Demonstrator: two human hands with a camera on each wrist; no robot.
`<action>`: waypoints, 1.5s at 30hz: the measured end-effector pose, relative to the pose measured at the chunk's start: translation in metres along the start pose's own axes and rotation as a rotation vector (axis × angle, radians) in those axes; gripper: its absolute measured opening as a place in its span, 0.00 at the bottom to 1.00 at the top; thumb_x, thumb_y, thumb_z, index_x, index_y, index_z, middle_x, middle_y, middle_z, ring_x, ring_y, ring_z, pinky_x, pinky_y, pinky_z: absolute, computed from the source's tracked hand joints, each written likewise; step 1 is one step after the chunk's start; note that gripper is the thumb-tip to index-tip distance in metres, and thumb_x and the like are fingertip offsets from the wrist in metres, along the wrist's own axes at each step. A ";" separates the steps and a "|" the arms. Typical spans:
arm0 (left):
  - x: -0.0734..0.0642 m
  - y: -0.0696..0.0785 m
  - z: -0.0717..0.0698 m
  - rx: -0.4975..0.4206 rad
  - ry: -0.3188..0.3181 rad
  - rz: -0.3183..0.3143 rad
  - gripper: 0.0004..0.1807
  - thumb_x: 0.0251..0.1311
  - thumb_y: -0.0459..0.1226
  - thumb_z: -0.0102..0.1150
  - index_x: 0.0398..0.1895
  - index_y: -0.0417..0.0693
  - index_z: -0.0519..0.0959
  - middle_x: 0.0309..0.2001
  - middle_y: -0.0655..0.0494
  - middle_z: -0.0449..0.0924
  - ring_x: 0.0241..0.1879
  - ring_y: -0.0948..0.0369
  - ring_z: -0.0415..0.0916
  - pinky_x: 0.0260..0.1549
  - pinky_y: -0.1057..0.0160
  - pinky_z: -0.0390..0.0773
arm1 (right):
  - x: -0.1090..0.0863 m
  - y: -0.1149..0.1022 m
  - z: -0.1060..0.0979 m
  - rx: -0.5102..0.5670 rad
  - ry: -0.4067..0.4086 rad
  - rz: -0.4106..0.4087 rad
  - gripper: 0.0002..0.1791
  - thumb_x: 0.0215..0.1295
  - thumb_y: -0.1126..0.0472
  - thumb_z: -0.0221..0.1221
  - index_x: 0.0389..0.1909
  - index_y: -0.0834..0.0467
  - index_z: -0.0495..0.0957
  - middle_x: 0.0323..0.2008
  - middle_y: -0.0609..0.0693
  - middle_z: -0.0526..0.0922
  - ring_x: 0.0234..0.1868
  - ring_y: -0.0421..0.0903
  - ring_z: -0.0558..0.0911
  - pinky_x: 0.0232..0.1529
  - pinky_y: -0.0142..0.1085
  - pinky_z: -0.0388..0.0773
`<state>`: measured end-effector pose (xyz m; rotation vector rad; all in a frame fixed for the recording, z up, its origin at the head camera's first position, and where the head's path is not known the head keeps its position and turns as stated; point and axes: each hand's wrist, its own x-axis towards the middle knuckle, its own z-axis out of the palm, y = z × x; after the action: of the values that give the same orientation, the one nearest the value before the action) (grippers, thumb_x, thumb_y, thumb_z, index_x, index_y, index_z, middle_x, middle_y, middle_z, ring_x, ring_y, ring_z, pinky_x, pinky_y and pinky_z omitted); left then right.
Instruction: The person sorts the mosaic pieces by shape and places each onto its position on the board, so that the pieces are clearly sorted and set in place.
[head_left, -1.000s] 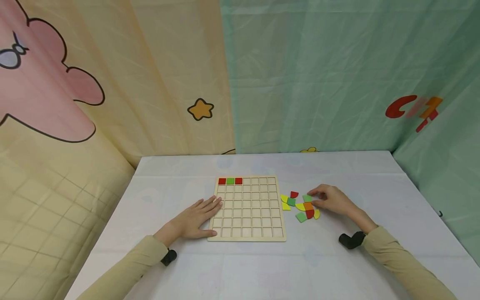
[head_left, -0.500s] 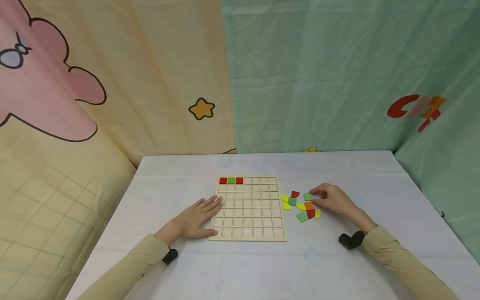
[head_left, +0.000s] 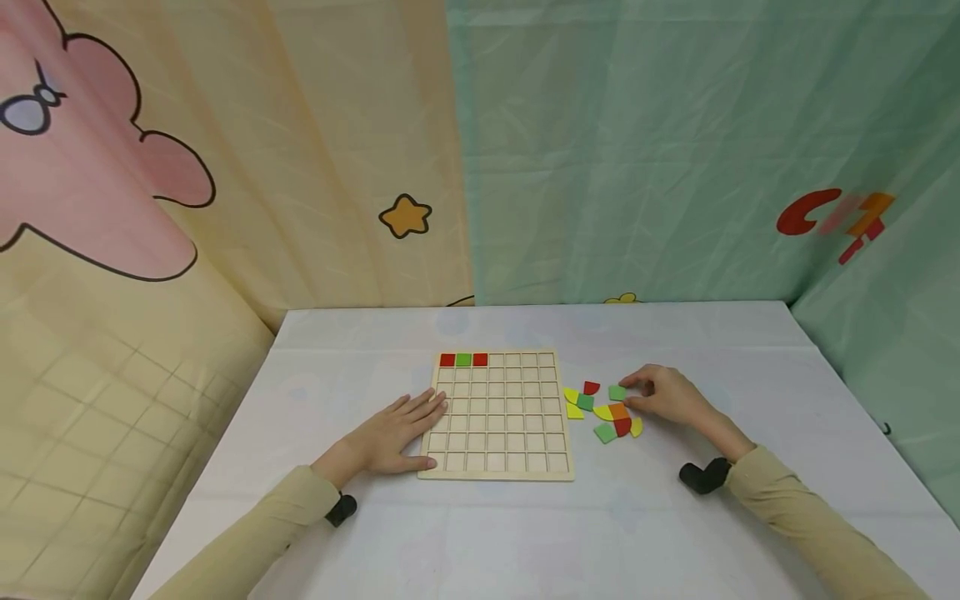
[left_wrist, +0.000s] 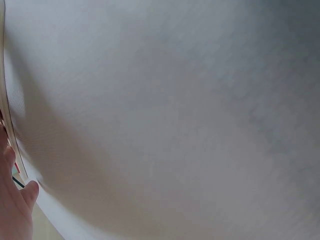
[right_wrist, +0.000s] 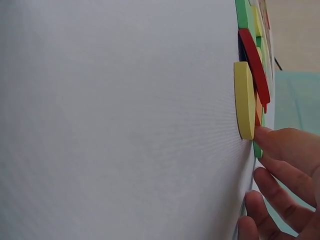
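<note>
A wooden grid board (head_left: 497, 433) lies on the white table, with a red tile (head_left: 447, 360), a green tile (head_left: 463, 360) and another red tile (head_left: 480, 360) in its top row. My left hand (head_left: 396, 432) lies flat, its fingers (head_left: 431, 404) on the board's left edge. To the right of the board is a small pile of coloured pieces (head_left: 609, 414). My right hand (head_left: 660, 395) pinches the green square piece (head_left: 617, 392) between finger and thumb. In the right wrist view my fingertips (right_wrist: 280, 142) touch beside a yellow piece (right_wrist: 245, 100) and a red piece (right_wrist: 255, 62).
The white tablecloth (head_left: 480, 533) runs to patterned curtains (head_left: 600, 150) at the back and on both sides. The left wrist view shows mostly cloth (left_wrist: 175, 115), with part of my left hand (left_wrist: 12, 212) at the lower left. Black wrist mounts (head_left: 701, 477) sit on the table.
Both hands stay where they were; only the view has shifted slightly.
</note>
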<state>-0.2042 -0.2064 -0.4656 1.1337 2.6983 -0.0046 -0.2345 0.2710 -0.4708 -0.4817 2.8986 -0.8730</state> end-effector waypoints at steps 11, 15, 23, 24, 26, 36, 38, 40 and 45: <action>-0.001 0.001 -0.001 -0.005 -0.006 -0.004 0.49 0.62 0.67 0.42 0.77 0.49 0.44 0.78 0.54 0.40 0.77 0.54 0.38 0.73 0.46 0.48 | 0.002 -0.002 -0.001 -0.024 -0.014 0.028 0.17 0.54 0.57 0.69 0.44 0.61 0.84 0.30 0.48 0.79 0.26 0.42 0.68 0.23 0.29 0.64; -0.001 0.001 -0.001 -0.008 -0.004 -0.002 0.49 0.62 0.66 0.42 0.77 0.48 0.45 0.78 0.53 0.40 0.77 0.54 0.38 0.73 0.45 0.48 | 0.002 -0.003 -0.001 -0.037 -0.011 0.028 0.17 0.54 0.57 0.69 0.43 0.61 0.84 0.28 0.47 0.79 0.26 0.42 0.68 0.23 0.29 0.64; -0.001 0.000 -0.001 -0.018 -0.003 -0.004 0.49 0.62 0.66 0.43 0.77 0.48 0.44 0.78 0.54 0.40 0.78 0.54 0.37 0.73 0.45 0.47 | 0.003 -0.004 -0.002 -0.057 -0.012 0.031 0.16 0.54 0.56 0.69 0.42 0.60 0.85 0.26 0.46 0.77 0.26 0.42 0.69 0.24 0.29 0.65; -0.001 0.001 -0.001 -0.018 -0.004 -0.005 0.49 0.62 0.66 0.43 0.77 0.49 0.44 0.78 0.54 0.40 0.78 0.54 0.37 0.73 0.45 0.47 | 0.003 -0.004 -0.002 -0.058 -0.011 0.028 0.16 0.54 0.56 0.69 0.42 0.61 0.85 0.25 0.46 0.77 0.26 0.42 0.69 0.24 0.30 0.65; -0.001 0.001 -0.001 -0.018 -0.006 -0.008 0.49 0.62 0.66 0.42 0.77 0.49 0.44 0.78 0.54 0.40 0.78 0.55 0.37 0.73 0.46 0.47 | 0.003 -0.004 -0.002 -0.056 -0.008 0.023 0.16 0.54 0.56 0.69 0.42 0.61 0.85 0.25 0.46 0.77 0.25 0.42 0.69 0.24 0.29 0.65; 0.000 0.002 -0.002 -0.024 -0.014 -0.012 0.49 0.62 0.66 0.42 0.77 0.49 0.44 0.78 0.54 0.40 0.78 0.55 0.37 0.73 0.46 0.46 | 0.003 -0.008 -0.004 -0.055 -0.001 0.024 0.17 0.54 0.54 0.68 0.41 0.61 0.85 0.26 0.46 0.80 0.24 0.41 0.70 0.23 0.29 0.66; -0.001 0.002 -0.001 -0.028 -0.013 -0.011 0.49 0.62 0.66 0.43 0.77 0.49 0.44 0.78 0.54 0.40 0.78 0.55 0.37 0.73 0.45 0.46 | 0.003 -0.008 -0.004 -0.058 0.008 0.018 0.17 0.54 0.54 0.68 0.41 0.60 0.85 0.28 0.46 0.81 0.25 0.40 0.70 0.24 0.29 0.67; -0.001 0.002 -0.001 -0.028 -0.014 -0.012 0.49 0.62 0.67 0.42 0.77 0.49 0.43 0.78 0.55 0.39 0.78 0.55 0.36 0.73 0.45 0.46 | 0.003 -0.009 -0.004 -0.060 0.019 0.004 0.16 0.54 0.54 0.68 0.40 0.60 0.85 0.30 0.47 0.83 0.25 0.40 0.71 0.24 0.29 0.68; 0.000 0.002 -0.001 -0.028 -0.008 -0.012 0.49 0.62 0.67 0.42 0.77 0.49 0.44 0.78 0.54 0.40 0.78 0.54 0.37 0.73 0.45 0.47 | 0.003 -0.014 -0.005 -0.066 0.045 -0.009 0.15 0.55 0.55 0.68 0.40 0.59 0.85 0.33 0.50 0.85 0.25 0.39 0.71 0.23 0.29 0.69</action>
<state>-0.2027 -0.2053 -0.4644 1.1077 2.6889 0.0264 -0.2340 0.2619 -0.4592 -0.4871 2.9761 -0.8021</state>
